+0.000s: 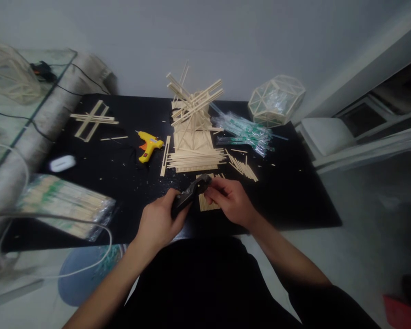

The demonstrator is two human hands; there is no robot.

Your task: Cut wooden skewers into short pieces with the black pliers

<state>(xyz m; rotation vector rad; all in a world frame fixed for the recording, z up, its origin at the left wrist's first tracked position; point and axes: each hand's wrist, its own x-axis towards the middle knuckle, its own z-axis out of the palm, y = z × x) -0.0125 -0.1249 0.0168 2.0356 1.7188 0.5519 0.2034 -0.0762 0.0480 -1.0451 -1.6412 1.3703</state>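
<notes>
- Far left: a glass top (pixel 37 98) is sitting over a pale stick lattice (pixel 7 77), with dark cables trailing across it.
- A plastic-wrapped packet of sticks (pixel 63 203) is lying at the near left edge of the black table (pixel 294 192). A small white object (pixel 62 163) is resting just behind it.
- A crossed stick frame (pixel 92 119) is lying flat toward the back left, and a yellow glue gun (pixel 149 145) is lying on its side near the middle.
- The left hand (pixel 159 224) is wrapping closed around the handle of a black tool (pixel 190 194), which is angling up and to the right over the near edge of the table.
- The right hand (pixel 231 201) is pinching narrow at the tool's front end. Whether a stick is sitting between the fingers is too small to tell.
- A flat stick panel (pixel 208 203) is lying under both hands.
- Judgement: work at the tool's mouth is in hand, and any squeeze is calling for a steady left grip with the right fingers clear of the mouth.
- Behind the hands, a tall stick structure (pixel 193 109) is standing on a pile of loose sticks (pixel 195 160). Short cut sticks (pixel 243 168) are lying just to the right.
- Clear-wrapped bundles (pixel 246 130) are lying by a stick polyhedron (pixel 276 100) at the back right.
- Room: a plain pale wall is running behind the table and grey floor is showing to the right.
</notes>
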